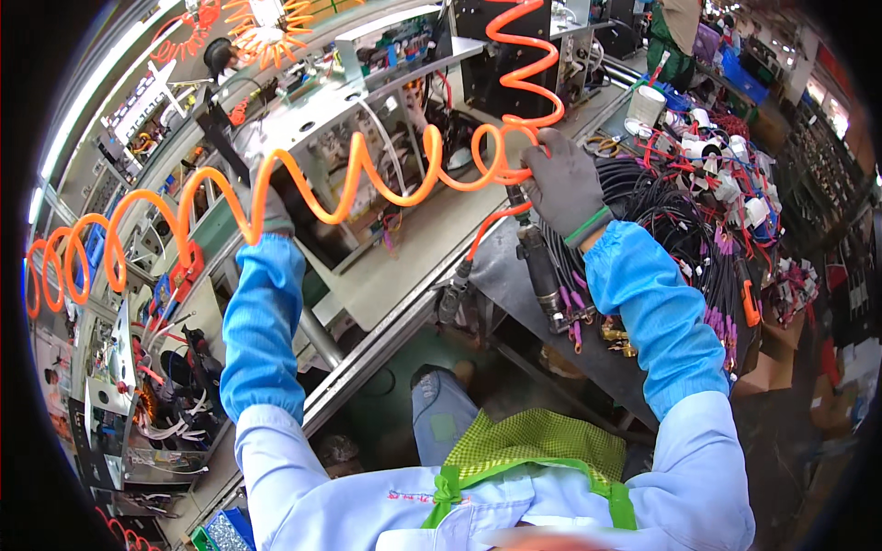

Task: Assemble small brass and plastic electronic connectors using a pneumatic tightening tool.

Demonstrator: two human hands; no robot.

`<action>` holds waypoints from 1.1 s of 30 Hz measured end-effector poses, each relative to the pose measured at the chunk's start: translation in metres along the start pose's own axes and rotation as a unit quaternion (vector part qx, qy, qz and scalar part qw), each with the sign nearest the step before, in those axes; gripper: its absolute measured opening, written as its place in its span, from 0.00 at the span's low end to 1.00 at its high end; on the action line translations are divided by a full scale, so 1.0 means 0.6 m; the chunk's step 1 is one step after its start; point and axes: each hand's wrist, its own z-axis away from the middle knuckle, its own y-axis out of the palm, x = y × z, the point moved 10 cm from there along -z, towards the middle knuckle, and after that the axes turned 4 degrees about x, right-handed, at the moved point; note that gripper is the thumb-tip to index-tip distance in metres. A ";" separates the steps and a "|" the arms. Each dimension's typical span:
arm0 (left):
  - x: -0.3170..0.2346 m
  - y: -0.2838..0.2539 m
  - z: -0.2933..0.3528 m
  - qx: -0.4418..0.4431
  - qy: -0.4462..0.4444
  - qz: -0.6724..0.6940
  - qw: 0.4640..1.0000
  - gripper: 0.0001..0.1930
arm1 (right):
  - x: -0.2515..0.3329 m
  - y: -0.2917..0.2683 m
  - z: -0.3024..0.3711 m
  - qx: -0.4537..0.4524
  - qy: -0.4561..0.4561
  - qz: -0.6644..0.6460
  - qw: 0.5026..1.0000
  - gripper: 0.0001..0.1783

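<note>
In a grey glove, my right hand [562,184] is closed on the orange coiled air hose [354,184], where its loops bunch together. Just below that hand, a dark cylindrical air tool [540,271] hangs or lies at the bench edge. My left hand [274,209], also gloved, is at the left end of an open metal equipment case [340,170]. Loops of the hose pass in front of it, and its fingers are hidden. Inside the case, wiring and parts show.
Bundles of black cables [643,197] and a heap of connectors [726,170] cover the right-hand bench. A white cup [646,106] and scissors [604,145] stand behind them. A second tool [452,298] hangs at the rail [367,344]. More equipment fills the left side.
</note>
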 end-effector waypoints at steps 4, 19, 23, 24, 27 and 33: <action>-0.026 0.312 0.130 -0.010 -0.050 -0.170 0.984 0.29 | -0.071 0.009 0.022 0.022 0.034 0.042 0.998 0.17; 0.035 0.641 0.296 0.265 -0.174 0.012 0.948 0.41 | -0.129 0.105 0.009 0.122 0.087 0.099 0.984 0.12; 0.058 0.466 0.455 0.426 -0.057 -0.256 0.866 0.34 | -0.130 0.118 -0.007 0.126 0.055 0.110 0.984 0.08; -0.009 0.410 0.486 0.380 0.009 -0.320 0.868 0.35 | -0.141 0.106 -0.004 0.098 0.038 0.119 0.987 0.11; -0.135 0.135 0.506 0.234 -0.022 -0.488 0.840 0.31 | -0.146 0.114 -0.011 0.164 0.058 0.107 0.979 0.16; -0.355 -0.407 0.596 -0.159 -0.079 -0.763 0.621 0.37 | -0.157 0.180 -0.022 0.196 0.020 0.074 0.978 0.19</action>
